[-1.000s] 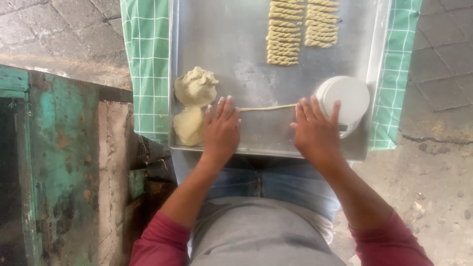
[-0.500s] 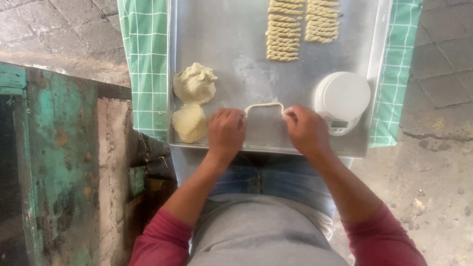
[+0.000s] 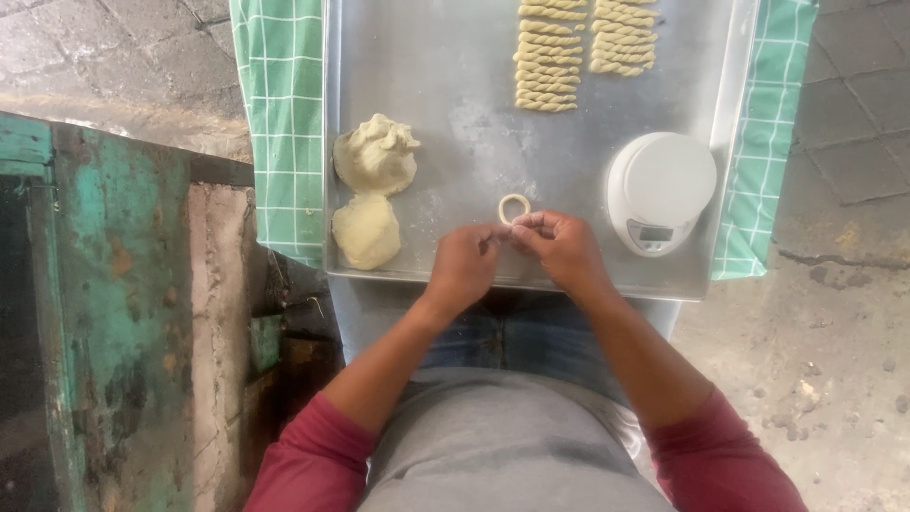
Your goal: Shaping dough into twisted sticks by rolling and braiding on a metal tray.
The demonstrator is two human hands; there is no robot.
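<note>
My left hand (image 3: 464, 265) and right hand (image 3: 564, 248) meet fingertip to fingertip at the near edge of the metal tray (image 3: 455, 114), both pinched narrow on the ends of a thin dough rope (image 3: 515, 208) whose free part curls into a small loop just beyond my fingers, lying on the tray's floured surface. To the left of my left hand lie two lumps of pale dough (image 3: 370, 194), one smooth and nearer me, the other rough and farther off, touching each other. Just right of my right hand stands a round white kitchen scale (image 3: 661, 190), close but apart. At the far end of the tray lie two stacks of finished twisted dough sticks (image 3: 578, 47), side by side. The tray rests on a green checked cloth (image 3: 280, 123) over the table, with paving stones around.
</note>
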